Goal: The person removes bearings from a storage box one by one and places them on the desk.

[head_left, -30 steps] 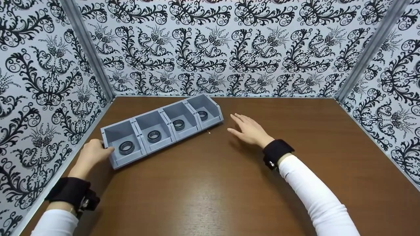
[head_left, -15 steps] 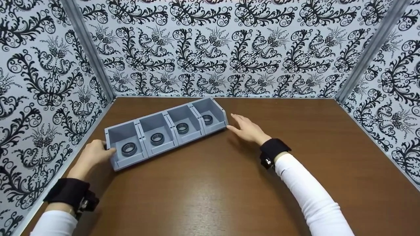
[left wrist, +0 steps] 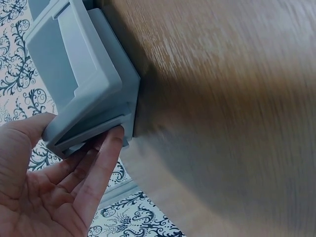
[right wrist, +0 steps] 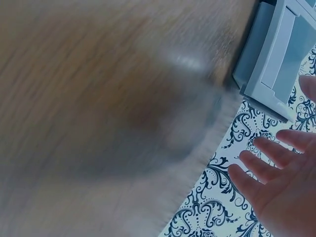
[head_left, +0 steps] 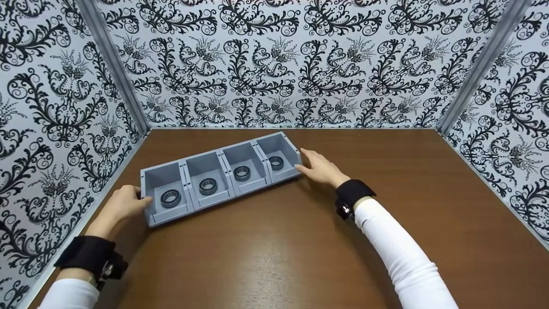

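Observation:
A grey row of joined storage bins lies slanted on the table in the head view, its right end farther back. Each compartment holds a dark ring-shaped ball bearing, such as the leftmost bearing and the rightmost one. My left hand grips the left end wall, thumb over the rim and fingers against the outside; the left wrist view shows this grip on the bins. At the opposite end my right hand has its fingertips right by the end wall. Its fingers look spread and relaxed in the right wrist view.
The brown wooden table reaches back to a patterned wall. Similar patterned walls stand left and right, with grey metal posts in the corners. The left wall is close beside my left hand.
The bins have shifted right and slightly toward me, turning a little, with my left hand still gripping them. The gap between their right end and my right hand has closed.

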Action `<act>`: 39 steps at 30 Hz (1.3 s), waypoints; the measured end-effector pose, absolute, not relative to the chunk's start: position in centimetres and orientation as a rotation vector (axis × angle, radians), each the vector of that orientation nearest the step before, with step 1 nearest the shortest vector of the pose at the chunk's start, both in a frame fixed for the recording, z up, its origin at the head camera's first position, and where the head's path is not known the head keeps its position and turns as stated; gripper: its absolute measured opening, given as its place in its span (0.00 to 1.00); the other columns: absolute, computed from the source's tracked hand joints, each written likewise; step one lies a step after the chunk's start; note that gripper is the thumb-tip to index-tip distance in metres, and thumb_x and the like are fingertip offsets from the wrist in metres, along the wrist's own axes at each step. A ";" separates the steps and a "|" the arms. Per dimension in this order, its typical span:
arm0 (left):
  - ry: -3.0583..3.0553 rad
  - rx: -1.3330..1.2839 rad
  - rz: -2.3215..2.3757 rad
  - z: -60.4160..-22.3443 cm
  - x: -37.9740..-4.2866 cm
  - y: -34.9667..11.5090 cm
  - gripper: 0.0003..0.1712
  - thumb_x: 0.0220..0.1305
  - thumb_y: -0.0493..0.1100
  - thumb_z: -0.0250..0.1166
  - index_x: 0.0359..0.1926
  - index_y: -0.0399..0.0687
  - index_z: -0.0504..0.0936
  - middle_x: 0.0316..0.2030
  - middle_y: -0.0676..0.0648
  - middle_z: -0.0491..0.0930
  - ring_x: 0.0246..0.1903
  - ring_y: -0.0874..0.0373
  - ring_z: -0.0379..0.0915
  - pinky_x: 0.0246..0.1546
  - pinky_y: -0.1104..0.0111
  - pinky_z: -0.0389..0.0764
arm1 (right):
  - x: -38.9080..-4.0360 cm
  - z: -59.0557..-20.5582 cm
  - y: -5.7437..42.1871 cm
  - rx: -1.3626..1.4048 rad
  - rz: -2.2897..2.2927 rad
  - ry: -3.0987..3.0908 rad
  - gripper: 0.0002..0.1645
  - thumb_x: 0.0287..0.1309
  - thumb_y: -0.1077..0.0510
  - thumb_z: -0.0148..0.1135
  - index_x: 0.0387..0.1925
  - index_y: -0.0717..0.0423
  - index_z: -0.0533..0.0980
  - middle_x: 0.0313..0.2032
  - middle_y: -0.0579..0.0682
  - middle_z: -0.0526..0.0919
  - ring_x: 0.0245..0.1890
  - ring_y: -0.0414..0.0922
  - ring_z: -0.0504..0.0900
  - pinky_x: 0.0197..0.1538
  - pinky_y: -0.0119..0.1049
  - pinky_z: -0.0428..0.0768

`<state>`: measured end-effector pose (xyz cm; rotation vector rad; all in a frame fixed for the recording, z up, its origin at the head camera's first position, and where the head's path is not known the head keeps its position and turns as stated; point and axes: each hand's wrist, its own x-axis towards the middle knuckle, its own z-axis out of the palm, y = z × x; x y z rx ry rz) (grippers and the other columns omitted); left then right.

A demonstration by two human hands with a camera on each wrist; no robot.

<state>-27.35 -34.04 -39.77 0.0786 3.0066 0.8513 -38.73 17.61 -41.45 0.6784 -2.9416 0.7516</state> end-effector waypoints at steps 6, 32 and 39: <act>3.005 0.109 0.845 -39.9 -27.5 -34.0 0.21 0.67 0.41 0.64 0.45 0.21 0.83 0.30 0.38 0.83 0.32 0.46 0.77 0.34 0.57 0.78 | -38.7 -41.2 17.4 0.662 0.745 -2.966 0.44 0.75 0.48 0.58 0.78 0.71 0.55 0.75 0.70 0.61 0.75 0.65 0.61 0.76 0.57 0.59; 2.997 0.256 0.882 -39.8 -27.8 -32.5 0.13 0.66 0.39 0.64 0.37 0.28 0.84 0.25 0.47 0.80 0.26 0.54 0.73 0.30 0.62 0.74 | -38.8 -41.4 17.9 0.536 0.696 -2.949 0.20 0.68 0.57 0.60 0.52 0.71 0.76 0.45 0.67 0.85 0.47 0.65 0.84 0.53 0.59 0.79; 2.996 0.257 0.903 -39.9 -27.9 -32.2 0.12 0.65 0.39 0.65 0.36 0.29 0.84 0.25 0.47 0.79 0.26 0.54 0.73 0.29 0.62 0.74 | -38.8 -41.7 18.1 0.517 0.746 -2.919 0.16 0.66 0.62 0.59 0.49 0.72 0.76 0.42 0.67 0.84 0.45 0.64 0.84 0.52 0.60 0.79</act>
